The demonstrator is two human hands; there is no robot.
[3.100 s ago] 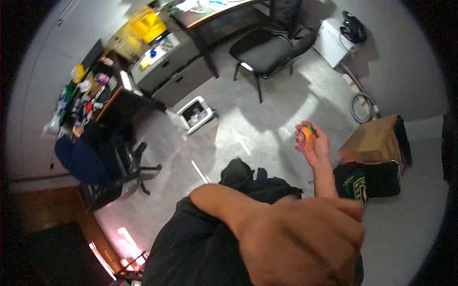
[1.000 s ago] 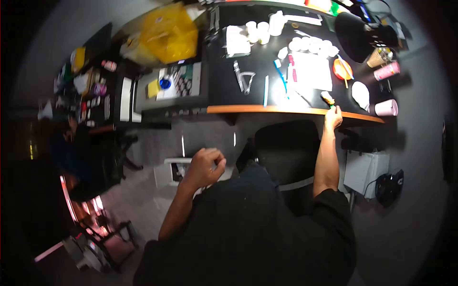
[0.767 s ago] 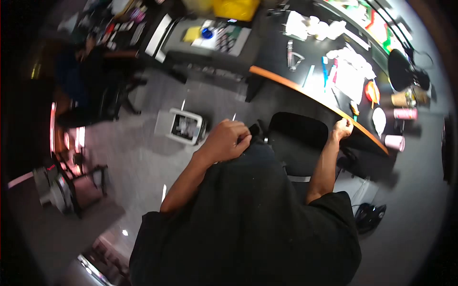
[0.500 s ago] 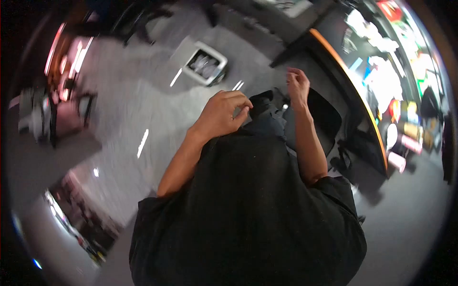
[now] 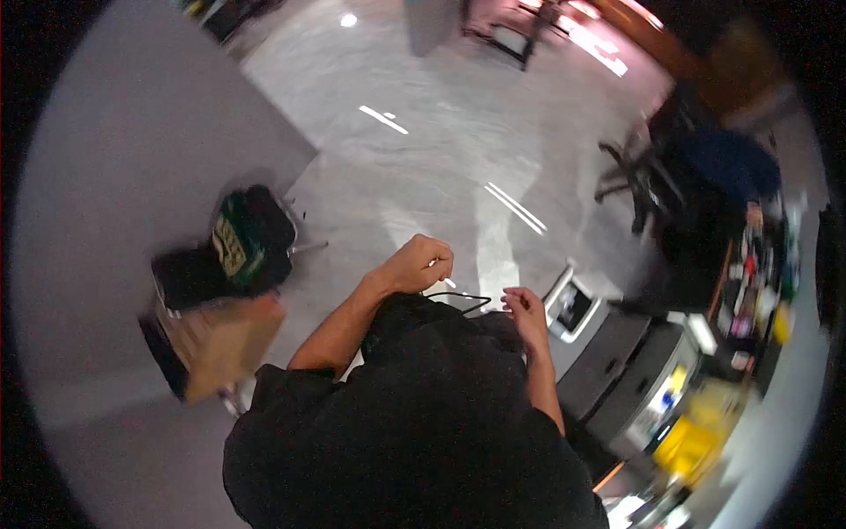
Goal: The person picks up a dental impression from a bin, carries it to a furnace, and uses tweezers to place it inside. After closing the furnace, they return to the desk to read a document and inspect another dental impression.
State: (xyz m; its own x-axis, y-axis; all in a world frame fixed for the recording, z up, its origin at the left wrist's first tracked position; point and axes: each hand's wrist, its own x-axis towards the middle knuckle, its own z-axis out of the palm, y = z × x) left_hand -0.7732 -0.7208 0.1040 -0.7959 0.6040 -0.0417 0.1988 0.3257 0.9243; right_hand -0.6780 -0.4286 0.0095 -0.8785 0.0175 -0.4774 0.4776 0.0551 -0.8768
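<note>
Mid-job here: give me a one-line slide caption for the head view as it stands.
Left hand and right hand hold a thin black cord between them above the grey floor.

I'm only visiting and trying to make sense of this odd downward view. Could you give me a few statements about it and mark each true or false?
1. The left hand and the right hand are both raised in front of the chest. True.
2. A thin black cord runs between the two hands. True.
3. The right hand holds an orange toy. False: nothing orange is in it; its fingers pinch at the cord's end.
4. The cardboard box stands on a desk. False: it sits on the floor, beside a black bag.
</note>
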